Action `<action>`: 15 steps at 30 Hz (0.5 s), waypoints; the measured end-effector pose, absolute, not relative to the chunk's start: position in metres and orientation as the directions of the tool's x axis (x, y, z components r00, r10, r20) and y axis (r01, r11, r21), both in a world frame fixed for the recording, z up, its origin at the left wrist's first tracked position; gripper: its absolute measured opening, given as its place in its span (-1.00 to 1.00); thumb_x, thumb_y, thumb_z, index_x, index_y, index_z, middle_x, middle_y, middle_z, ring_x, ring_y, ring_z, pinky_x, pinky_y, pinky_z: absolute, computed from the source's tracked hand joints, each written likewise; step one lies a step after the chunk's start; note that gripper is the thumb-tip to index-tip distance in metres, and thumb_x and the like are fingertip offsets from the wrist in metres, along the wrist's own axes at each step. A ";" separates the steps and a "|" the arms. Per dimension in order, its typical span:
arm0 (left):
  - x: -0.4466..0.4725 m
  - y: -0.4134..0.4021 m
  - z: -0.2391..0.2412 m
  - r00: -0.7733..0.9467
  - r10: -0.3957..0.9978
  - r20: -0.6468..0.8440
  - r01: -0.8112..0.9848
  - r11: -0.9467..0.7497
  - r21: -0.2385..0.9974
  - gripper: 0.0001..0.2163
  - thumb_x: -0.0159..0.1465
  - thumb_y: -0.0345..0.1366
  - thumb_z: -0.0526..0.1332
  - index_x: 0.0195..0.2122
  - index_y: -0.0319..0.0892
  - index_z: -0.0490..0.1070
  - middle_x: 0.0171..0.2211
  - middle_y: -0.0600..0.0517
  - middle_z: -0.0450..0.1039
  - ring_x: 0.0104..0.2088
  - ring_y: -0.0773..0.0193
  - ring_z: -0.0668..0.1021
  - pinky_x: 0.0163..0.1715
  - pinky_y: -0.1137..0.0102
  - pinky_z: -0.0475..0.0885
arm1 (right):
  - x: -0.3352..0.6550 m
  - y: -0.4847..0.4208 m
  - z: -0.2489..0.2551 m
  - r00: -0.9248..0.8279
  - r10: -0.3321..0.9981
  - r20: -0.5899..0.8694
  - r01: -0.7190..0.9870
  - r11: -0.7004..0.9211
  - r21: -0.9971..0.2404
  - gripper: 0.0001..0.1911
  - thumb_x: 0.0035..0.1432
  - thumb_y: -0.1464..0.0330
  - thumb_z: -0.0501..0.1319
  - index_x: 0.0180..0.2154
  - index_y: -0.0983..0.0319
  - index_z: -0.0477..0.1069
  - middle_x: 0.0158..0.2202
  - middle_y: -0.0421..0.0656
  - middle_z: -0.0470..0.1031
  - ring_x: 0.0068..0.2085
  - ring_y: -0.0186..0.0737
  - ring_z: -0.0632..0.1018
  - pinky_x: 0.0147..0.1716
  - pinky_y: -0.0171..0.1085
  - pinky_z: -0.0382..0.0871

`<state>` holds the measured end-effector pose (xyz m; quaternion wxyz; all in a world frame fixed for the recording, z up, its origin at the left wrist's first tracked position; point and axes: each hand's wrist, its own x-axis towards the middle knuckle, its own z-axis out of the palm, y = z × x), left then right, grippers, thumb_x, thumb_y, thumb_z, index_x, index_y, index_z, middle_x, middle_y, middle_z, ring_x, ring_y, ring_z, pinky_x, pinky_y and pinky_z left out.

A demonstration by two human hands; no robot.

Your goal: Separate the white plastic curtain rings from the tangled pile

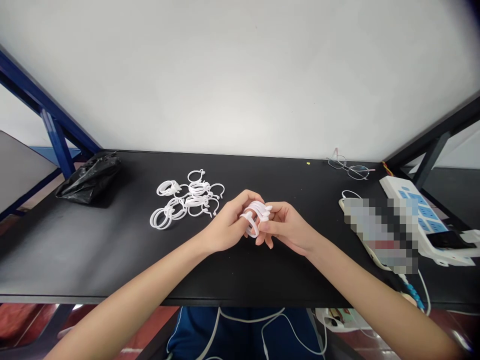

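Observation:
Both my hands meet over the middle of the black table [93, 260]. My left hand [227, 225] and my right hand [287, 227] are closed together on a small bunch of white plastic rings [256, 215], fingers pinching them from both sides. A loose pile of several more white rings [187, 200] lies on the table to the left of my left hand, a short way behind it.
A crumpled black plastic bag [90, 177] sits at the far left. Eyeglasses [350, 167] lie at the back right. A white and blue power strip [423, 215] and a blurred-out object [380, 232] occupy the right side. White cables [262, 322] hang below the front edge.

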<state>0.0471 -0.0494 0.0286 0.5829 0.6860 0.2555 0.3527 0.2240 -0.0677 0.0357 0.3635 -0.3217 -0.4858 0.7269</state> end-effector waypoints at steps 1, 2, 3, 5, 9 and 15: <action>0.047 -0.050 0.028 0.626 0.754 0.201 -0.020 -0.241 0.970 -0.79 0.29 -0.47 0.03 -0.06 -0.18 0.28 -0.42 0.10 0.41 -0.47 0.42 0.47 -0.48 0.54 0.36 | 0.222 -0.068 0.035 -0.527 0.842 -0.119 -0.219 -0.270 -0.937 -0.80 0.03 0.29 0.41 -0.38 0.31 0.53 -0.45 -0.14 0.59 -0.48 -0.29 0.63 -0.64 -0.48 0.41; 0.047 -0.050 0.026 0.626 0.749 0.216 0.026 -0.296 0.955 -0.76 0.29 -0.48 0.02 -0.04 -0.19 0.29 -0.41 0.09 0.42 -0.44 0.40 0.48 -0.45 0.52 0.37 | 0.220 -0.069 0.035 -0.523 0.843 -0.128 -0.217 -0.277 -0.936 -0.76 0.06 0.24 0.38 -0.41 0.32 0.53 -0.47 -0.14 0.59 -0.50 -0.30 0.62 -0.65 -0.48 0.41; 0.046 -0.050 0.025 0.627 0.742 0.237 0.070 -0.356 0.932 -0.74 0.29 -0.48 0.02 -0.02 -0.19 0.30 -0.39 0.07 0.43 -0.42 0.38 0.49 -0.42 0.50 0.38 | 0.218 -0.070 0.035 -0.521 0.842 -0.139 -0.206 -0.282 -0.937 -0.71 0.09 0.20 0.35 -0.44 0.32 0.53 -0.49 -0.13 0.58 -0.52 -0.30 0.62 -0.65 -0.48 0.41; 0.046 -0.050 0.021 0.637 0.717 0.281 0.148 -0.472 0.869 -0.70 0.26 -0.47 0.05 0.02 -0.19 0.30 -0.29 0.01 0.45 -0.35 0.32 0.51 -0.37 0.45 0.40 | 0.215 -0.072 0.034 -0.523 0.837 -0.165 -0.168 -0.290 -0.942 -0.60 0.17 0.13 0.27 -0.49 0.34 0.52 -0.53 -0.11 0.56 -0.55 -0.30 0.61 -0.66 -0.48 0.40; 0.043 -0.045 0.016 0.672 0.669 0.319 0.213 -0.586 0.782 -0.60 0.22 -0.42 0.14 0.10 -0.19 0.26 -0.15 -0.06 0.45 -0.24 0.23 0.53 -0.27 0.38 0.43 | 0.218 -0.072 0.033 -0.593 0.794 -0.137 -0.168 -0.288 -0.943 -0.65 0.13 0.15 0.31 -0.41 0.35 0.54 -0.44 -0.07 0.60 -0.45 -0.25 0.65 -0.60 -0.47 0.44; 0.038 -0.039 0.019 0.757 0.611 0.232 0.153 -0.510 0.847 -0.55 0.22 -0.34 0.18 0.14 -0.20 0.20 -0.37 0.06 0.51 -0.42 0.30 0.55 -0.41 0.45 0.40 | 0.227 -0.070 0.035 -0.715 0.693 -0.091 -0.149 -0.278 -0.949 -0.71 0.06 0.36 0.39 -0.14 0.31 0.54 -0.11 0.05 0.60 -0.22 -0.13 0.67 -0.44 -0.37 0.55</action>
